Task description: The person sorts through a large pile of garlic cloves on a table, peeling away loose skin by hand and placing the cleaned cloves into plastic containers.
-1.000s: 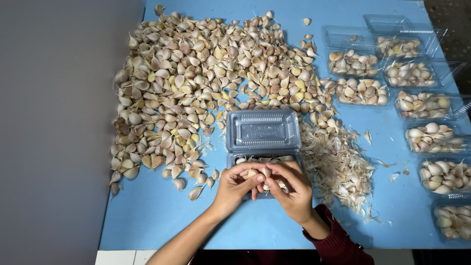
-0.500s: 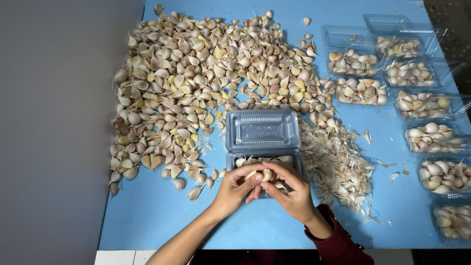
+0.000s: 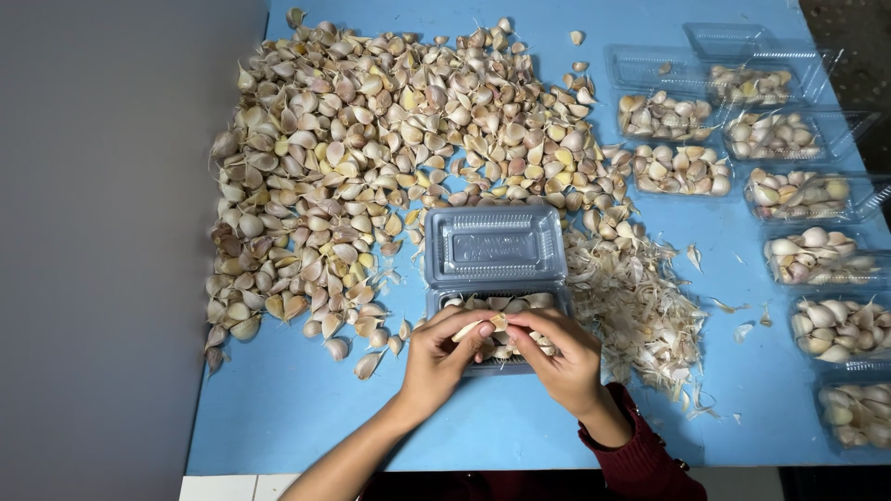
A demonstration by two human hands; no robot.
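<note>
My left hand (image 3: 440,359) and my right hand (image 3: 561,357) meet over an open clear plastic clamshell box (image 3: 496,249), whose lid lies flat toward the far side. Between the fingertips of both hands is one garlic clove (image 3: 475,327), pale and partly peeled. The box's tray, partly hidden under my hands, holds several cloves (image 3: 492,302). A big heap of unpeeled garlic cloves (image 3: 371,158) spreads over the blue table (image 3: 297,408) to the left and behind the box.
A pile of papery garlic skins (image 3: 640,311) lies right of the box. Several clear trays filled with cloves (image 3: 682,170) line the right side, up to the table's edge. A grey floor lies left of the table.
My fingers have shifted slightly on the clove; the hands stay over the box's tray. Nothing else has moved.
</note>
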